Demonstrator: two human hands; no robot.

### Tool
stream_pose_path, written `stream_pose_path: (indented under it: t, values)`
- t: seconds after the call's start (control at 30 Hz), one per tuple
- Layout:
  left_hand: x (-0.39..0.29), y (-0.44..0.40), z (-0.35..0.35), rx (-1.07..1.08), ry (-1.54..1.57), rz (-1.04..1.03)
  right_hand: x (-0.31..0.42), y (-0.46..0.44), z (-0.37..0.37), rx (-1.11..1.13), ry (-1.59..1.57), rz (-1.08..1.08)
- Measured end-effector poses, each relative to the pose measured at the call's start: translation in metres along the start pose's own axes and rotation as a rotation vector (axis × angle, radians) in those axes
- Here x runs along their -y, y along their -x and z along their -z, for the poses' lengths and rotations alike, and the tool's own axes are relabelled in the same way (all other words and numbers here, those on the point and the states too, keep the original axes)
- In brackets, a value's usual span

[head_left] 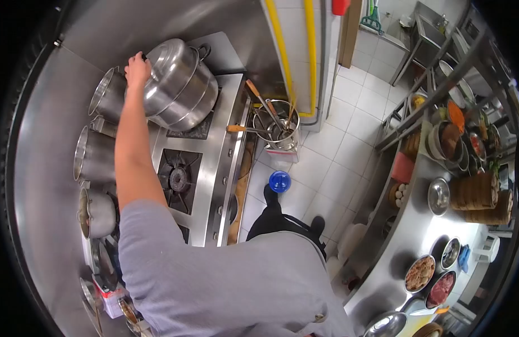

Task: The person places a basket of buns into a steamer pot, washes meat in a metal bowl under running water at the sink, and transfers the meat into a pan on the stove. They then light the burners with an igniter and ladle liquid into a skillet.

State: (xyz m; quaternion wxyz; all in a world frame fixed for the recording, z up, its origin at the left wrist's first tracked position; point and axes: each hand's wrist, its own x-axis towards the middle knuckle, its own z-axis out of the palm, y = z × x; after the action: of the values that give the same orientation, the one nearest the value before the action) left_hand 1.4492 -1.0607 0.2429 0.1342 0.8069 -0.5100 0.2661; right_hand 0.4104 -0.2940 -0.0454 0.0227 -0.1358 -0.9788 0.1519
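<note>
My left hand (138, 69) is closed around the knob on the lid (164, 55) of a large steel steamer pot (183, 90). The pot stands on the back burner of the stove (214, 146), and its lid rests on top. To the left of my forearm, several steel pots stand against the wall, among them a tall pot (97, 154) and a smaller one (101, 212). Nearer to me on the stove is a bare burner (179, 178). My right hand is out of view, hidden below or beyond my body.
A steel bucket (277, 121) with long-handled tools stands beside the stove. A blue bowl (280, 181) is on the tiled floor near my foot. Along the right runs a steel counter (400, 247) with bowls of meat (441, 289) and bamboo steamers (474, 191).
</note>
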Motion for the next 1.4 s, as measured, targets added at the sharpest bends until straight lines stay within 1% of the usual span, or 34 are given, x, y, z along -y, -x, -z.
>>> stream_pose_path:
  t: [0.03,0.1,0.13,0.17,0.2,0.23,0.27,0.3,0.33,0.37,0.43,0.47,0.5,0.53,0.6,0.63,0.67,0.7,0.73,0.77,0.8,0.83,0.93,0.97,1.03,1.07,1.1,1.13,1.2,1.27,1.33,1.37,1.4]
  values:
    - [0.019,-0.018,-0.013,0.059,-0.105,-0.025,0.013,0.008,0.012,-0.029,-0.044,0.004]
    - [0.068,-0.070,-0.058,0.225,-0.172,-0.086,0.045,0.026,0.043,-0.071,-0.183,0.038]
    - [0.079,-0.084,-0.070,0.296,-0.154,-0.109,0.066,0.035,0.057,-0.088,-0.272,0.069]
    - [0.092,-0.098,-0.076,0.312,-0.151,-0.098,0.090,0.043,0.069,-0.086,-0.376,0.102]
    - [0.099,-0.109,-0.075,0.307,-0.071,-0.242,0.117,0.056,0.078,-0.065,-0.481,0.143]
    - [0.107,-0.113,-0.076,0.306,0.008,-0.384,0.147,0.069,0.081,-0.028,-0.578,0.202]
    - [0.112,-0.115,-0.074,0.317,0.002,-0.369,0.185,0.088,0.078,0.056,-0.671,0.275]
    - [0.113,-0.116,-0.068,0.295,0.065,-0.453,0.219,0.117,0.074,0.140,-0.741,0.338]
    - [0.115,-0.117,-0.065,0.268,0.133,-0.536,0.267,0.150,0.063,0.273,-0.814,0.435]
    - [0.115,-0.121,-0.059,0.340,0.248,-0.532,0.314,0.192,0.052,0.408,-0.863,0.541]
    - [0.125,-0.127,-0.061,0.377,0.305,-0.451,0.430,0.343,0.050,0.662,-0.872,0.786]
    - [0.132,-0.130,-0.054,0.388,0.312,-0.380,0.478,0.417,0.053,0.790,-0.861,0.914]
    - [0.143,-0.138,-0.049,0.383,0.319,-0.376,0.516,0.487,0.056,0.911,-0.850,1.032]
    - [0.159,-0.146,-0.044,0.357,0.307,-0.350,0.550,0.559,0.061,1.033,-0.821,1.156]
    - [0.201,-0.159,-0.038,0.296,0.296,-0.287,0.606,0.681,0.061,1.187,-0.759,1.365]
    - [0.222,-0.167,-0.035,0.350,0.293,-0.241,0.627,0.739,0.060,1.247,-0.714,1.460]
    - [0.243,-0.166,-0.034,0.376,0.447,-0.133,0.642,0.795,0.059,1.297,-0.674,1.549]
    - [0.259,-0.163,-0.031,0.393,0.599,-0.027,0.652,0.846,0.059,1.333,-0.634,1.626]
    - [0.270,-0.158,-0.029,0.378,0.594,-0.016,0.660,0.896,0.057,1.346,-0.589,1.700]
    - [0.280,-0.154,-0.027,0.367,0.592,0.019,0.660,0.945,0.064,1.405,-0.576,1.735]
    - [0.289,-0.151,-0.021,0.359,0.586,0.051,0.660,0.991,0.063,1.343,-0.549,1.844]
    - [0.289,-0.145,-0.012,0.405,0.597,0.059,0.656,1.030,0.067,1.277,-0.415,1.900]
    - [0.301,-0.136,-0.014,0.354,0.615,0.060,0.639,1.126,0.047,1.233,-0.149,1.973]
    - [0.292,-0.126,-0.008,0.264,0.575,0.067,0.631,1.151,0.032,1.232,-0.038,1.989]
    - [0.291,-0.123,-0.003,0.283,0.506,0.072,0.610,1.185,0.003,1.207,-0.060,1.986]
    - [0.283,-0.117,0.005,0.268,0.457,0.081,0.598,1.193,-0.004,1.145,-0.125,1.975]
    - [0.278,-0.114,0.008,0.244,0.538,0.071,0.589,1.200,-0.008,1.079,-0.194,1.961]
    - [0.271,-0.111,0.015,0.254,0.497,0.069,0.584,1.210,-0.017,1.075,-0.210,1.958]
    - [0.263,-0.110,0.020,0.261,0.462,0.056,0.581,1.220,-0.029,1.333,-0.228,1.836]
    - [0.262,-0.109,0.010,0.181,0.466,0.005,0.571,1.175,0.022,1.366,-0.621,2.003]
    - [0.256,-0.112,0.005,0.193,0.435,-0.101,0.566,1.106,0.062,1.657,-0.813,1.909]
    - [0.239,-0.107,0.015,0.164,0.339,-0.190,0.563,1.066,0.071,1.691,-0.895,1.876]
    - [0.226,-0.111,0.009,0.157,0.311,-0.286,0.561,1.023,0.073,1.687,-0.985,1.831]
